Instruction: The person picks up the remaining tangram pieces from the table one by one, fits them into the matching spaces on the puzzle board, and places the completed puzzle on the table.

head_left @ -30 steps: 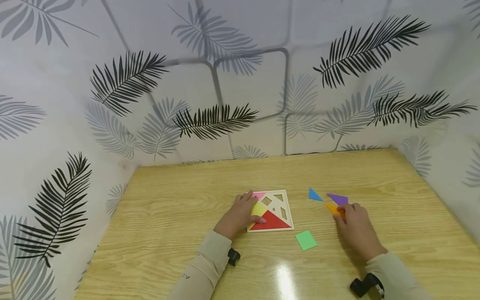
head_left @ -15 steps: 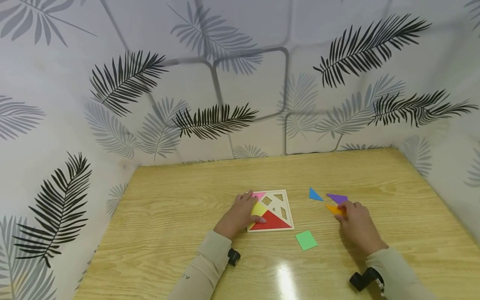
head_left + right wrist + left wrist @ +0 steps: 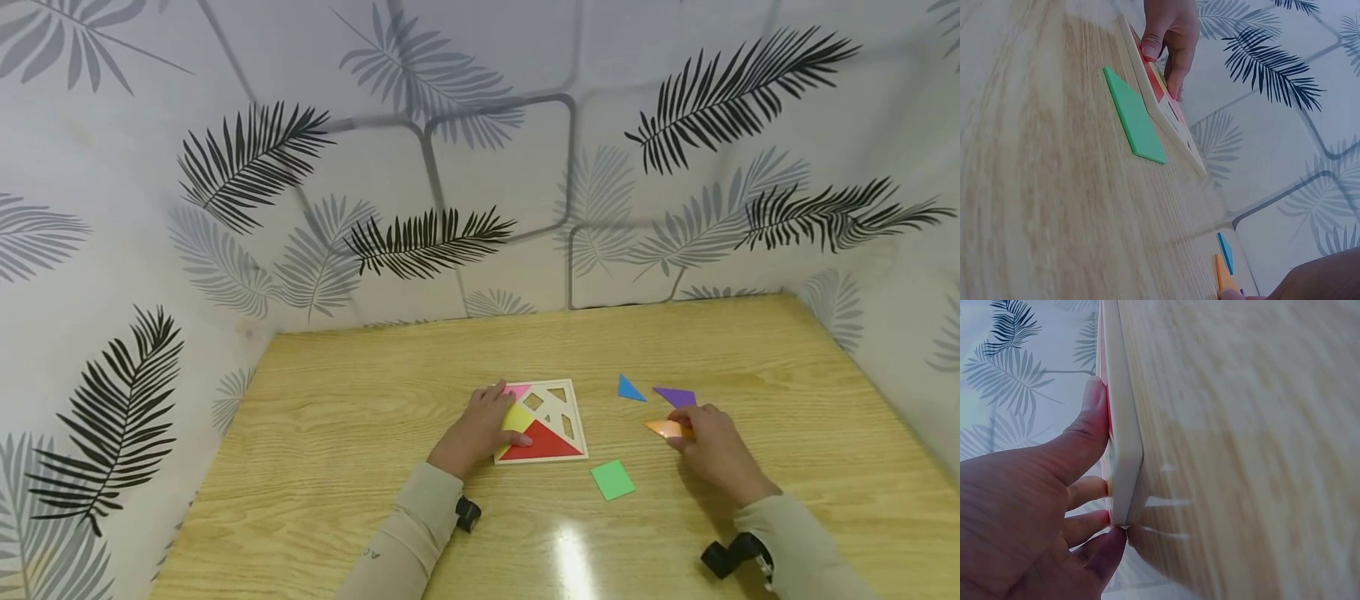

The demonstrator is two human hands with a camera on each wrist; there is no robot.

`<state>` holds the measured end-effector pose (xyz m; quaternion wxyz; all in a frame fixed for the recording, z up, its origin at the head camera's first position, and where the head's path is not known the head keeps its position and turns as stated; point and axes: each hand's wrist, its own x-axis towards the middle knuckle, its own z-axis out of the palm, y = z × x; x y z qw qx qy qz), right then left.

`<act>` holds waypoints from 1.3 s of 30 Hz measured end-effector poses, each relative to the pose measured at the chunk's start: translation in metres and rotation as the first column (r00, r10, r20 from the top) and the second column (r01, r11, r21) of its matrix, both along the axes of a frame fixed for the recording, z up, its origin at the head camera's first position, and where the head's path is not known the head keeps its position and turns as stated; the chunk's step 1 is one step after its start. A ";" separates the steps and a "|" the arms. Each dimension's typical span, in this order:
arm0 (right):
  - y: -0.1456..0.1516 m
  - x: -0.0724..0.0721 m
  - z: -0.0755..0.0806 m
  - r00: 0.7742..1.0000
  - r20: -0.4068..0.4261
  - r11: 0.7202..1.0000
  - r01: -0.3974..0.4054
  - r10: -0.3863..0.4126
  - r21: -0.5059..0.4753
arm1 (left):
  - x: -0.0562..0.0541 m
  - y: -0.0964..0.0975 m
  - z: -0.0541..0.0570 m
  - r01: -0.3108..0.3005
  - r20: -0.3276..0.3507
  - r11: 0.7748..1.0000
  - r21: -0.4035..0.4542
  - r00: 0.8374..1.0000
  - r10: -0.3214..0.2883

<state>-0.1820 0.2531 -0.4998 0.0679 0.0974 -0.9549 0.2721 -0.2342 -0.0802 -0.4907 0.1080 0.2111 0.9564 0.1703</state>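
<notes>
A wooden tangram board point(image 3: 578, 417) lies on the table, with a red triangle point(image 3: 543, 443), a yellow piece point(image 3: 517, 418) and a pink piece point(image 3: 518, 390) set in it. My left hand point(image 3: 480, 429) rests on its left side; the left wrist view shows the thumb and fingertips pressing the board's top point(image 3: 1124, 425) and edge. My right hand point(image 3: 716, 446) pinches an orange tangram piece point(image 3: 663, 428) between thumb and fingers, its pointed end facing left. The fingers cover the rest of that piece. Just beyond lies a purple piece point(image 3: 677, 396), partly behind the hand.
Between the board and my right hand a blue triangle point(image 3: 630, 389) lies flat. Nearer to me is a green square point(image 3: 612, 480), off the board's lower right corner. Several cut-outs show in the board's right half. A leaf-patterned wall covering point(image 3: 510, 183) borders the wooden table point(image 3: 360, 400).
The orange piece has tipped up in my right hand's fingers and shifted slightly toward me, and now catches the light. My left hand and the board have stayed in place.
</notes>
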 end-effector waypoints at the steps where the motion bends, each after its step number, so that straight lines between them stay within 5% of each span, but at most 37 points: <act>1: 0.000 0.000 0.000 1.000 0.003 1.000 -0.004 0.004 -0.004 | 0.000 0.000 0.000 0.001 0.002 1.000 0.006 1.000 -0.002; 27: -0.017 0.005 0.016 0.997 0.074 0.986 -0.008 0.021 -0.165 | 0.001 -0.001 0.002 0.011 -0.013 1.000 0.015 1.000 -0.011; 39: -0.033 -0.003 0.013 0.986 0.151 0.932 -0.006 0.065 -0.363 | 0.001 0.001 0.002 0.007 -0.013 1.000 -0.001 1.000 -0.007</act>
